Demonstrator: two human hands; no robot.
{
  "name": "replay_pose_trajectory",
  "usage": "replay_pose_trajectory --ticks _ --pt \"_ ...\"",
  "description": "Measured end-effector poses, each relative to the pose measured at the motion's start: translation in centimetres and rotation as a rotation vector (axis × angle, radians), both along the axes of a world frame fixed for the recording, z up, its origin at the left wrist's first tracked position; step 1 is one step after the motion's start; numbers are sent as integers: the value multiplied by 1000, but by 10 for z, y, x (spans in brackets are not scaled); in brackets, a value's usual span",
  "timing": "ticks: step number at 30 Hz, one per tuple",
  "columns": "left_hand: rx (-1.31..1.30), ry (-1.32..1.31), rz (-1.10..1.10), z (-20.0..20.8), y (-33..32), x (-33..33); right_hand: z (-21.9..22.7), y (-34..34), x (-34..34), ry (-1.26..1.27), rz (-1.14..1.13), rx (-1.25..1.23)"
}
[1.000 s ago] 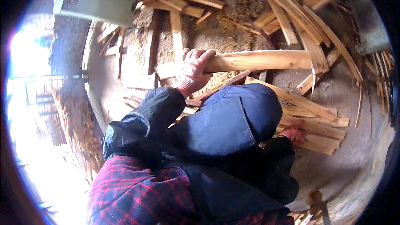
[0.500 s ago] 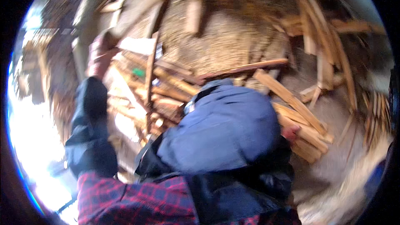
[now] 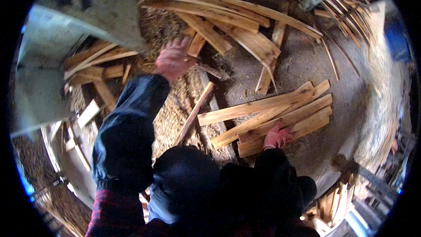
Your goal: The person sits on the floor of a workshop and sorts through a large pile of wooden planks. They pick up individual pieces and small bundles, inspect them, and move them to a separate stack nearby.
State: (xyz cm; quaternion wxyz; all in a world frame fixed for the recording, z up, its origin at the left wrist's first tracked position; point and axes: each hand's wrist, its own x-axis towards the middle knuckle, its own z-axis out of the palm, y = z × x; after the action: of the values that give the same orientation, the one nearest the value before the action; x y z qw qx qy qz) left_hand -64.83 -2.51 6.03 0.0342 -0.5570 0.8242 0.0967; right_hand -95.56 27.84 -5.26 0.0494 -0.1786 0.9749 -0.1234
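Rather blurry, left fingers [image 3: 177, 44] near plank [image 3: 197, 44]

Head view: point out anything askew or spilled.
Beside the right hand, the farthest board of the small group sits askew: its left end fans away while its right end overlaps its neighbour. Loose brown litter lies scattered on the ground, perhaps just wood waste.

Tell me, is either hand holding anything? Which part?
The pink-gloved left hand seems empty. The pink-gloved right hand rests midway along a flat brown wooden plank; gripping can't be told.
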Motion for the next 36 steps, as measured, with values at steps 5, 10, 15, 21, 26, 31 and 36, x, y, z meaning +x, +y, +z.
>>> replay_pose_trajectory --ticks 5,10,15,21,26,31,36 --pt "-424 -13 -578 -51 -66 -87 20 -4 6 -163 -36 -228" --pt "-12 4 -734 -14 -74 -128 8 4 -8 -131 64 -77" --pt "-102 144 -514 10 -103 -152 38 -18 2 -173 38 -212" --pt "-40 -113 -299 -17 -139 -138 23 0 -5 -92 -19 -111" --pt "23 -86 -335 -35 -195 -123 15 -1 -2 -68 -27 -52" --pt "81 -86 -317 -39 -216 -108 20 -5 4 -95 15 -43" --pt "83 -190 -412 16 -158 -139 11 7 -7 -31 -23 16"
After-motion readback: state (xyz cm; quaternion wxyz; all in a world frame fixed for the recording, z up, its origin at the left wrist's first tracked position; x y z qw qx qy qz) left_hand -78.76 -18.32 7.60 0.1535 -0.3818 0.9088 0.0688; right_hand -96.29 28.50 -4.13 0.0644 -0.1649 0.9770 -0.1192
